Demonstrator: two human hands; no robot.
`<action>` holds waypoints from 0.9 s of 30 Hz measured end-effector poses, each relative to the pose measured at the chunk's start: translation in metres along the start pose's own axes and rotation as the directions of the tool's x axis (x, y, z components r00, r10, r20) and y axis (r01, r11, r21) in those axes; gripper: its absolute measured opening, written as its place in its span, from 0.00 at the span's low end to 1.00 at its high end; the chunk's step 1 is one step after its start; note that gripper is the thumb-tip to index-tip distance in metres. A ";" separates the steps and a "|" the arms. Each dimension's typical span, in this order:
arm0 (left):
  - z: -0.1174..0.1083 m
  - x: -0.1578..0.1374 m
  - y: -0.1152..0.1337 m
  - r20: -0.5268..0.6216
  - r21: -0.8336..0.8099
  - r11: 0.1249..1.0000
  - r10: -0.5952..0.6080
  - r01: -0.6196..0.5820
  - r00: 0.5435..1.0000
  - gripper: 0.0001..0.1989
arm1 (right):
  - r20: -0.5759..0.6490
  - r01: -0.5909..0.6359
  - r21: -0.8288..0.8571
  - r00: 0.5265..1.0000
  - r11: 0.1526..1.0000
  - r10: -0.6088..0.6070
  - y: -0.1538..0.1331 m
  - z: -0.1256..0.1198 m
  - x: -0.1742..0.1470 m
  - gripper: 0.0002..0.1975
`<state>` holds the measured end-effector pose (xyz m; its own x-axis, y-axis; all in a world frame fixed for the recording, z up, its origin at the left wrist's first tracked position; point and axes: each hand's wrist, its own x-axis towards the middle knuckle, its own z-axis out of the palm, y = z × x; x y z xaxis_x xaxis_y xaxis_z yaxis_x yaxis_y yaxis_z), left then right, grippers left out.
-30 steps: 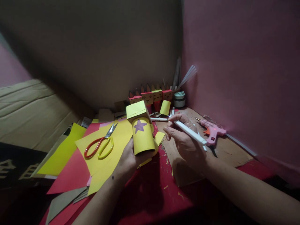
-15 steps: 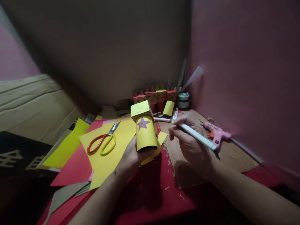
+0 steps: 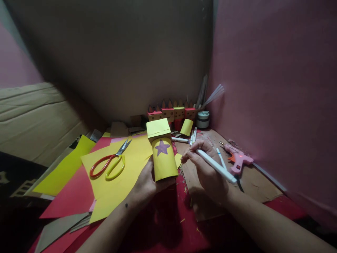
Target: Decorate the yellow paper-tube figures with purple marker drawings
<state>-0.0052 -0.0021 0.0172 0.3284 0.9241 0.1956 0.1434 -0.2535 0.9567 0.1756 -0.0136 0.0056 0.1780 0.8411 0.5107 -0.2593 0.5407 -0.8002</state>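
Note:
My left hand [image 3: 149, 181] is wrapped round the lower end of a yellow paper tube figure [image 3: 165, 163] with a purple star on its front. A box-shaped head [image 3: 158, 128] with a yellow top sits on the tube. To its right, my right hand [image 3: 207, 168] holds a white marker [image 3: 217, 166], its back end pointing down to the right. The marker's tip is hidden by the fingers, which are apart from the tube. Scissors [image 3: 112, 162] with one red and one yellow handle lie on yellow paper [image 3: 131, 182] to the left.
A pink glue gun [image 3: 240, 160] rests on a cardboard sheet [image 3: 259, 182] at the right. Several box-headed figures [image 3: 168, 114] stand at the back, beside a pale green jar [image 3: 203, 120] and a loose yellow tube [image 3: 186, 127]. Red paper [image 3: 71, 196] and cardboard pieces lie left.
The view has shifted slightly. The tube has turned a little more upright, its star still facing me. My right hand has come slightly nearer to the tube with the marker.

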 end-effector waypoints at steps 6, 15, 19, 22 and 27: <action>0.005 -0.002 -0.007 -0.013 -0.066 0.997 0.025 -0.026 1.000 0.26 | -0.068 -0.013 -0.153 0.998 0.988 0.002 -0.002 0.002 -0.002 0.01; 0.008 -0.002 -0.006 -0.049 -0.153 0.988 0.006 -0.013 0.999 0.26 | -0.072 -0.131 -0.207 0.990 0.969 0.119 -0.002 0.000 0.002 0.05; 0.009 -0.002 -0.002 -0.046 -0.178 0.984 -0.020 0.012 0.999 0.25 | -0.048 -0.155 -0.092 0.987 0.984 0.151 0.004 -0.003 0.002 0.11; 0.008 -0.001 0.000 -0.061 -0.196 0.980 -0.034 0.021 0.998 0.22 | -0.065 -0.164 -0.085 0.985 0.983 0.159 0.007 -0.002 0.002 0.12; 0.006 -0.004 -0.001 -0.063 -0.155 0.985 -0.088 0.078 0.994 0.25 | -0.096 -0.065 -0.177 0.994 0.982 0.049 0.002 0.003 -0.003 0.07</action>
<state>-0.0013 -0.0074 0.0145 0.2551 0.9590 0.1235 0.0220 -0.1335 0.9908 0.1720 -0.0152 0.0033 0.2553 0.8618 0.4384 -0.0983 0.4742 -0.8749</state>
